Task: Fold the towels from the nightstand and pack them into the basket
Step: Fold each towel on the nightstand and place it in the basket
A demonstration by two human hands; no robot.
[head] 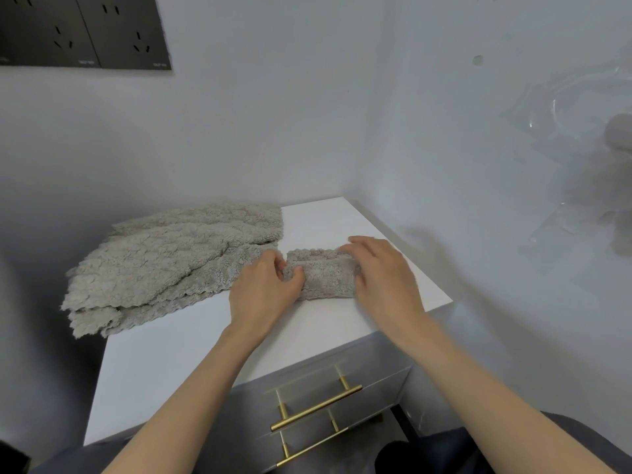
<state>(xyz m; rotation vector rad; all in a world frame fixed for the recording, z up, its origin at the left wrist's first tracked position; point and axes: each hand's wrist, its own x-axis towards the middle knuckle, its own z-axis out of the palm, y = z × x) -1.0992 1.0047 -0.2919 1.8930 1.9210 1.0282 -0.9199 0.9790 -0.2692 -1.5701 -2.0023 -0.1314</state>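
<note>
Dark cloth over the person's knees (444,453) fills the bottom edge, cut off by the frame, and both bare forearms reach up from it. Just past the knees is the grey drawer front (369,381) of the nightstand. It carries two brass bar handles, the upper one (316,408) in full view and the lower one (314,446) partly behind the knees.

On the white nightstand top (171,364), towards its right side, lies a small folded grey fleece towel (325,275). The left hand (263,289) grips its left end, thumb and fingers curled into the pile of the cloth. The right hand (383,275) lies over the right end and hides it. That hand is smeared with motion, so I cannot tell whether it pinches the cloth or only presses on it.

Just left of the hands is a loose heap of grey scalloped-edged towels (164,261). It covers the far left of the top and hangs over its left edge, and the left hand stands just in front of its near corner.

Behind is a pale grey wall, with a black double socket plate (85,29) cut off at the upper left. At the far right something clear and glossy (581,131) is fixed to the side wall, with a grey rounded shape (619,135) at the frame's edge. Both are too blurred to make out.
</note>
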